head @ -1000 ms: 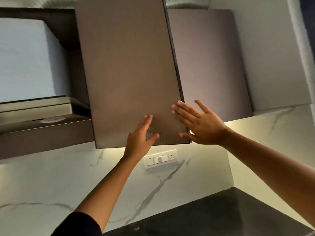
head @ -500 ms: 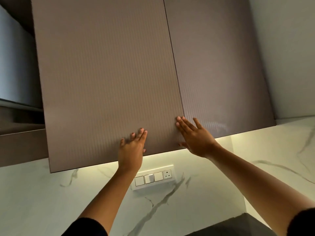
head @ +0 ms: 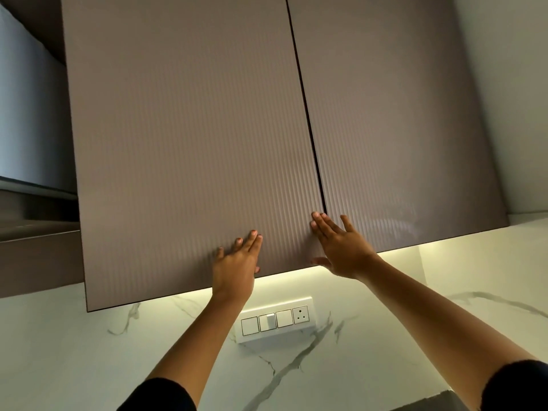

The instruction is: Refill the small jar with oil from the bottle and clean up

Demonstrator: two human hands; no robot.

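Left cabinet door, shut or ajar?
Shut, seemingly: left cabinet door lines up with right door, thin seam between; left hand flat on it.

Seen from a head-worn camera, a person's two arms. The left sleeve [head: 160,396] and the right sleeve [head: 519,387] are of dark, near-black cloth with a soft matte look, and each ends in a rounded hem at about the elbow. Below the hems, the left forearm [head: 201,339] and the right forearm [head: 430,315] are uncovered down to the wrists. The left hand [head: 235,269] and the right hand [head: 342,250] are bare, with short, rounded fingernails.
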